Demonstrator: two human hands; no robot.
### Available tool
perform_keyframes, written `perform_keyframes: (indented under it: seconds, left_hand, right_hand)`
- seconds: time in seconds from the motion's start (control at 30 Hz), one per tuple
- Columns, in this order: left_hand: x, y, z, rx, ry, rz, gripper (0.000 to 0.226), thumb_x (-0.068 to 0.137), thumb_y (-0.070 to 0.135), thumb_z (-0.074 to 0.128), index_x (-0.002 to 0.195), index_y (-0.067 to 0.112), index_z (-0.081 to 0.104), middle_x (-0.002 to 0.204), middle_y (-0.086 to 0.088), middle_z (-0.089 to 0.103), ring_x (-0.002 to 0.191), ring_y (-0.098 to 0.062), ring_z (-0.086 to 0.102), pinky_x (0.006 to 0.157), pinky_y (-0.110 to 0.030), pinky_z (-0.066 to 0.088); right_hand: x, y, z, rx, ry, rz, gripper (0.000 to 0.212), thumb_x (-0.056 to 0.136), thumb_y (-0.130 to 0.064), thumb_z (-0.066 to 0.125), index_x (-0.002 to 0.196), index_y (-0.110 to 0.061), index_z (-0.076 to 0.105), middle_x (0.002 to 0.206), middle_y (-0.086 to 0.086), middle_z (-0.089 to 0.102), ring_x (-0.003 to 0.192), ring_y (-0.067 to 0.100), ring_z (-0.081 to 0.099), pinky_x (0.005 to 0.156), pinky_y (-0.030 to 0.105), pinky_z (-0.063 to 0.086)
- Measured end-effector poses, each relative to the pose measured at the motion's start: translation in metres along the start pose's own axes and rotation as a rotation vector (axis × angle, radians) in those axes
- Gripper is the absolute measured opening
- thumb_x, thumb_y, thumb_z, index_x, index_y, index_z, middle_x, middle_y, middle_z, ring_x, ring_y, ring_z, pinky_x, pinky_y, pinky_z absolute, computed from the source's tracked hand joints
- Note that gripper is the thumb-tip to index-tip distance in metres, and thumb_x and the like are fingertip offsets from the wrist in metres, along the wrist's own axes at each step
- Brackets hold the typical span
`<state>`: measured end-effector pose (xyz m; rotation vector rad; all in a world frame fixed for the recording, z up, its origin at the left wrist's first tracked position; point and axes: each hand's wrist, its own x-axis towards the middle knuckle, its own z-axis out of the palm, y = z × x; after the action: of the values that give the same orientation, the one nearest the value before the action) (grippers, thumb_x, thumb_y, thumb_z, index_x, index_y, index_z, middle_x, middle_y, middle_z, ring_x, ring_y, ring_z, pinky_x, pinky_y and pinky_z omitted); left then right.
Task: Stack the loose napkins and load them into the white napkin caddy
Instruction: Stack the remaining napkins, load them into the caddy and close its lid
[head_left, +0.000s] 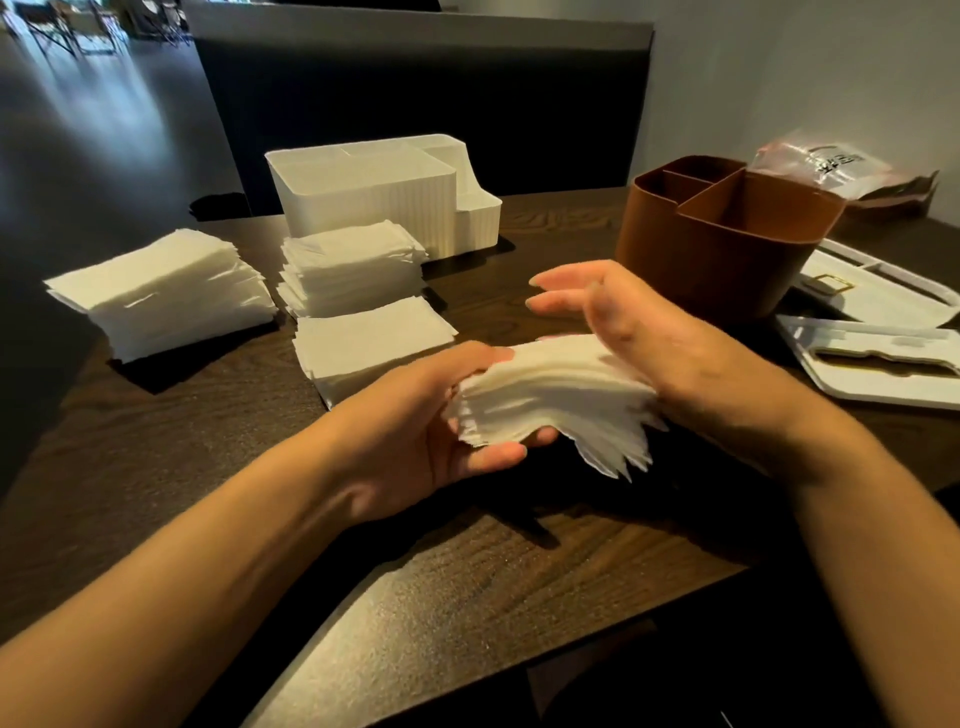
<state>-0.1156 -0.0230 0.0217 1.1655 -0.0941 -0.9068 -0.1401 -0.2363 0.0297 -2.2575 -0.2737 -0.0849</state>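
Napkins by the hundred remain outside the white napkin caddy (384, 192), which stands beyond the hands at the far edge of the dark wood worktop (519, 571), its large compartment and smaller side compartments showing nothing inside from this angle. By that evidence the loading has not begun and the job is still at the stacking stage.

Three squared piles wait between the hands and the caddy: a broad stack (161, 293) well out past the left hand, a taller stack (350, 273) touching or just in front of the caddy's ribbed wall, and a flatter stack (371, 340) just beyond the left hand's knuckles.

A brown divided caddy (727, 239) sits beyond the right hand, its three compartments also bare as far as can be seen. Two white lids or trays (883, 358) lie to the right of that hand, with a clear printed bag (826, 166) farther back.

Between the hands, a fanned bundle of napkins (550, 395) is held above the worktop, its near edges splayed and uneven. The left hand (441, 415) grips one end, thumb under and fingers over the top; the right hand (623, 332) presses its palm and heel against the other end with fingers straight and spread, seemingly to square the bundle. Straightening it, then filling the caddy, is what looks left.
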Motion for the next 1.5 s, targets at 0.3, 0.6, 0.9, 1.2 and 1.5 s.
perform_keyframes:
  seconds: [0.3, 0.6, 0.9, 1.2, 1.5]
  left_hand:
    - [0.002, 0.005, -0.002, -0.147, -0.053, -0.115, 0.035, 0.105, 0.022, 0.047, 0.124, 0.012, 0.074, 0.119, -0.014, 0.075, 0.083, -0.019, 0.077, 0.071, -0.027, 0.064]
    - [-0.001, 0.006, 0.003, -0.086, 0.034, -0.129, 0.036, 0.106, 0.021, 0.043, 0.123, 0.008, 0.072, 0.109, -0.021, 0.076, 0.073, -0.018, 0.077, 0.061, -0.023, 0.063]
    - [-0.008, 0.001, -0.013, 1.145, 0.472, 0.876, 0.045, 0.1, 0.068, 0.034, 0.097, 0.03, 0.057, 0.08, 0.01, 0.066, 0.075, -0.01, 0.062, 0.06, -0.035, 0.046]
    - [-0.004, -0.015, -0.004, 1.205, 0.182, 0.968, 0.1, 0.074, 0.05, 0.086, 0.154, 0.025, 0.03, 0.152, 0.007, 0.037, 0.143, -0.015, 0.04, 0.114, -0.037, 0.043]
    - [0.007, -0.018, -0.015, 1.164, 0.2, 0.806, 0.11, 0.072, 0.051, 0.087, 0.156, 0.04, 0.017, 0.15, 0.015, 0.037, 0.141, 0.0, 0.036, 0.115, -0.034, 0.042]
  right_hand:
    - [-0.033, 0.0, -0.008, 0.031, -0.19, -0.064, 0.063, 0.084, -0.029, 0.077, 0.14, -0.039, 0.049, 0.128, -0.022, 0.064, 0.121, 0.0, 0.06, 0.097, 0.017, 0.048]
    - [-0.036, 0.015, -0.005, -0.097, -0.071, -0.042, 0.086, 0.082, -0.021, 0.081, 0.147, -0.049, 0.034, 0.125, -0.028, 0.056, 0.115, -0.003, 0.059, 0.095, 0.02, 0.051]
    - [-0.031, 0.016, -0.023, -0.079, -0.064, -0.039, 0.056, 0.088, -0.022, 0.076, 0.134, -0.042, 0.052, 0.123, -0.021, 0.063, 0.117, 0.0, 0.059, 0.095, 0.023, 0.052]
    - [-0.033, 0.015, -0.005, 0.089, 0.032, -0.135, 0.051, 0.088, -0.016, 0.075, 0.133, -0.031, 0.056, 0.123, -0.015, 0.067, 0.119, 0.006, 0.062, 0.098, 0.022, 0.051]
    - [-0.036, 0.014, -0.001, 0.03, -0.038, -0.089, 0.065, 0.083, -0.019, 0.081, 0.138, -0.038, 0.052, 0.126, -0.022, 0.062, 0.117, 0.002, 0.061, 0.092, 0.017, 0.051]
